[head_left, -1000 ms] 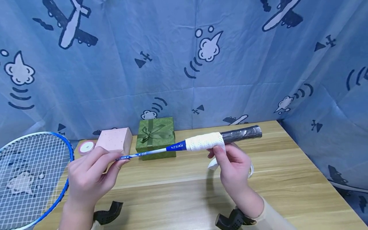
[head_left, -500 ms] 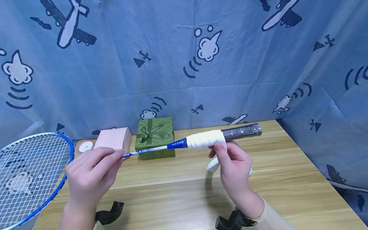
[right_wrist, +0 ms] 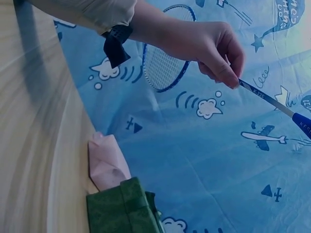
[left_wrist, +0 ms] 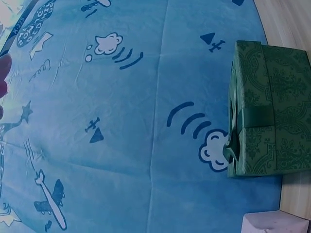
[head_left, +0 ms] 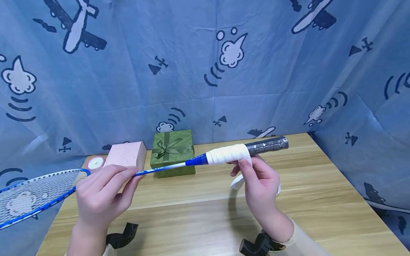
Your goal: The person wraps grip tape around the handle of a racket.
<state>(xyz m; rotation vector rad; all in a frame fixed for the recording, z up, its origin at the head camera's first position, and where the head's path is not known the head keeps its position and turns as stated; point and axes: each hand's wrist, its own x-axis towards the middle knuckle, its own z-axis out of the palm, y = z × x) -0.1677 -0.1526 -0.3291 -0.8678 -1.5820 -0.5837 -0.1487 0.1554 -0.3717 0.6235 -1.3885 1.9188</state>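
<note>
Rotated since the earlier frames: the racket (head_left: 179, 164) has turned about its shaft, so its strung head (head_left: 35, 193), formerly seen nearly face-on, now shows almost edge-on at lower left; hands and handle sit about where they were.

Left hand (head_left: 99, 195): thumb and fingertips pinch the thin blue-and-white shaft, holding the racket in the air above the table (head_left: 320, 199).

Right hand (head_left: 261, 186): fingers curl around the strip of white grip tape (head_left: 229, 155), thumb pressed to the tape's edge under the handle. White tape covers the handle's shaft-side part; the dark end (head_left: 267, 144) is bare. A loose tape tail (head_left: 237, 182) hangs below the fingers.

Also on the table, by the blue airplane-print curtain (head_left: 205, 71): green gift box with bow (head_left: 173, 151), pink box (head_left: 126, 155) beside it, small pink tape roll (head_left: 95, 163) at far left.
</note>
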